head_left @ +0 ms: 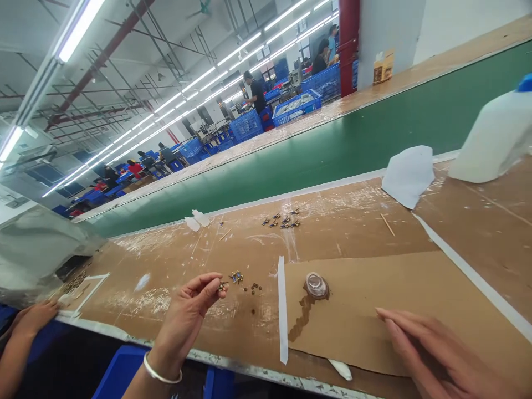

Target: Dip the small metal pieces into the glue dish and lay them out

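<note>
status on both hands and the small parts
left hand pinching a small part; right hand over cardboard, apparently empty; small round dish between them

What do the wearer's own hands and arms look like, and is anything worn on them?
Both the left hand and right hand are bare, without gloves. The left wrist has a smooth, pale, rounded bangle. No sleeve shows on either visible forearm.
</note>
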Available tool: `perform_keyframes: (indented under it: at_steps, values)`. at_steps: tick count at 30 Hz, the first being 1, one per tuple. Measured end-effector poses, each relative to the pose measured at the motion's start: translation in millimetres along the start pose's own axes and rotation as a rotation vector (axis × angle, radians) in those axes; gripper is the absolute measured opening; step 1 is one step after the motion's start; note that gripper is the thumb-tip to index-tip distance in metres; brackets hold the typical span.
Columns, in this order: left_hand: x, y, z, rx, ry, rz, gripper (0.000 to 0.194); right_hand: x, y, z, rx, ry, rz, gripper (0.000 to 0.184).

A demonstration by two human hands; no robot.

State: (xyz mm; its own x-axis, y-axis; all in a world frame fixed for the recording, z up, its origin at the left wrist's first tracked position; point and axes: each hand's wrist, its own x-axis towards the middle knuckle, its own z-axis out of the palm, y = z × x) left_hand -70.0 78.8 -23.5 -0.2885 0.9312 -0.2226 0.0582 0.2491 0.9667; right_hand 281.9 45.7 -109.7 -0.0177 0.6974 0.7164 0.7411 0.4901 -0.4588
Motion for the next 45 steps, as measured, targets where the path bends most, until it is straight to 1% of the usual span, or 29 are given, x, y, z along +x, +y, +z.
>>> perform_keyframes:
  at_steps: [2,3,6,8,12,15,17,20,25,31,36,45]
  values:
    - [-9,5,26.1,-0.062,-0.033,-0.041,0.033,4,-6,-2,0.014,0.012,0.024,0.021]
    - [-12,7,38.6,-0.04,-0.045,-0.039,0.032,5,-8,-2,0.028,0.02,0.036,0.02]
    - [-19,11,72.9,0.1,-0.06,0.016,0.034,8,-12,-4,0.091,0.044,0.045,0.016]
    - [-23,16,92.8,0.209,-0.079,0.057,0.037,10,-13,-5,0.127,0.061,0.056,0.019]
    - [-25,26,124.5,0.452,-0.142,0.123,0.04,12,-15,-7,0.157,0.084,0.112,0.021]
    - [-22,29,140.0,0.592,-0.185,0.171,0.04,12,-16,-9,0.187,0.107,0.142,0.021]
    - [-18,27,146.1,0.66,-0.2,0.215,0.039,12,-16,-9,0.214,0.121,0.158,0.022]
    - [-12,22,150.1,0.743,-0.198,0.28,0.038,14,-17,-9,0.244,0.14,0.17,0.024]
    - [-6,17,152.4,0.792,-0.176,0.318,0.039,15,-17,-9,0.271,0.147,0.186,0.026]
    - [-8,23,157.5,0.861,-0.178,0.337,0.034,12,-15,-9,0.285,0.158,0.189,0.025]
    - [-12,30,162.3,0.905,-0.186,0.399,0.03,13,-15,-10,0.285,0.161,0.192,0.025]
    - [-14,31,166.1,0.943,-0.209,0.475,0.025,12,-15,-10,0.289,0.171,0.193,0.027]
